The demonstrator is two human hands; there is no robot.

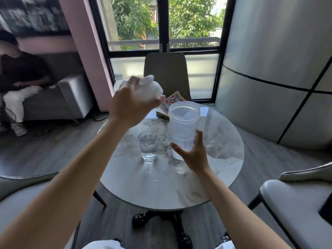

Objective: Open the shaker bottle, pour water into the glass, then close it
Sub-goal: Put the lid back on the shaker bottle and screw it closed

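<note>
Shaker bottle (184, 126) stands upright and uncapped on the round marble-top table (224, 169), toward the far right of its top; translucent body, water in the lower part, a small white piece visible inside near the rim. Right hand (195, 155) at the bottle's lower near side, fingers spread wide, thumb and fingertips at the wall (firm contact or a slight gap: cannot tell). Left hand (131, 106) raised above the table's far left edge, fingers curled around the white lid (149, 90), which is motion-blurred and tilted. Drinking glass (148, 145) upright just left of the bottle, apart from it, partly filled with water. Behind the bottle, a book (169, 103) with a colourful cover lies flat. A plastic water bottle (119, 81) stands behind the left hand.
</note>
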